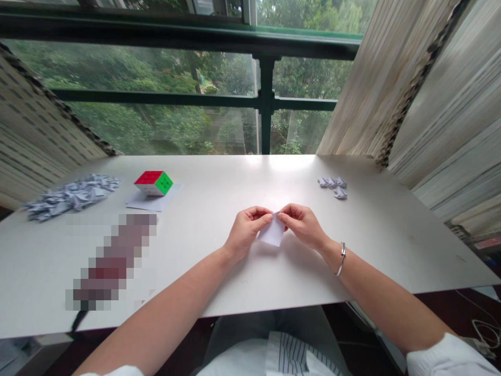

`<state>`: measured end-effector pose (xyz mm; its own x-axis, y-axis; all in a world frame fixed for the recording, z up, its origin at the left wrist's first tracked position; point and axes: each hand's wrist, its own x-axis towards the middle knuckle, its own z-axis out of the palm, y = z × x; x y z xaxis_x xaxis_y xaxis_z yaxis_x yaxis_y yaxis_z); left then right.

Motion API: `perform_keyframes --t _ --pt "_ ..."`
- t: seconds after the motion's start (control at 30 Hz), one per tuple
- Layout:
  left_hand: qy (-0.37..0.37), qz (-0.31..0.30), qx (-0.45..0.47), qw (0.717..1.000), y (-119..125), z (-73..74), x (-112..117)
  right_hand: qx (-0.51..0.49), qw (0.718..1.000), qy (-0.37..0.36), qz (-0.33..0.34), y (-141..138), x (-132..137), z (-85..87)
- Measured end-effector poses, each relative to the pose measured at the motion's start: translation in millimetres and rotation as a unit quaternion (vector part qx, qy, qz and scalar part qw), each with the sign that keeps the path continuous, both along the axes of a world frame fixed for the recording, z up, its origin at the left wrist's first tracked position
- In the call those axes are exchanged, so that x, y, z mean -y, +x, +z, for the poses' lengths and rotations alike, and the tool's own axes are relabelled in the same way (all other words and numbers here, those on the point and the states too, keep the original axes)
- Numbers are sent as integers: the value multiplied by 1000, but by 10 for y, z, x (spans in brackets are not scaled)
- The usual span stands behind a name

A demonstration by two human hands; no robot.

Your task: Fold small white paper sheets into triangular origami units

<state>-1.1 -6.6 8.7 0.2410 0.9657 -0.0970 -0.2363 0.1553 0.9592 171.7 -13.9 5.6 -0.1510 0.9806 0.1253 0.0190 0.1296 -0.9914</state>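
Observation:
A small piece of white paper (273,233) is held up between my two hands, just above the table. My left hand (249,228) pinches its upper left edge between thumb and fingers. On the other side, my right hand (303,224) grips the upper right edge the same way, with the thumb on the near face. The fingertips of both hands almost meet at the top of the paper. Whatever folds lie behind the fingers are hidden. A silver bracelet (342,259) circles my right wrist.
Several small folded paper pieces (332,184) lie at the back right of the white table (376,235). A large heap of folded paper (76,197) is at the far left. Beside it a puzzle cube (154,183) rests on white sheets (166,202). A blurred-out long object (113,261) lies front left.

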Motion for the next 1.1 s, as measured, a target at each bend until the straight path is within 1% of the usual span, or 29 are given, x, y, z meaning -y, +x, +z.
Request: perform_keyframes --t 0.13,0.27,0.4,0.53,0.77,1.1 --pt "7 -17 -15 1000 -25 -14 -9 26 1000 3 4 -9 6 -29" --pt "4 -10 -26 1000 -49 -28 -29 35 999 -20 8 -28 -3 -42" --pt "-17 -17 -8 1000 -66 -27 -53 8 999 -52 9 -24 -13 -18" --pt "-32 -22 -17 999 -79 -21 -67 -20 997 -72 5 -13 -15 9" --pt "-9 -8 -22 1000 -61 -1 -51 -28 992 -120 21 -8 -13 29" --pt "1 11 -28 1000 -46 4 -32 -62 993 -101 23 -11 -8 40"
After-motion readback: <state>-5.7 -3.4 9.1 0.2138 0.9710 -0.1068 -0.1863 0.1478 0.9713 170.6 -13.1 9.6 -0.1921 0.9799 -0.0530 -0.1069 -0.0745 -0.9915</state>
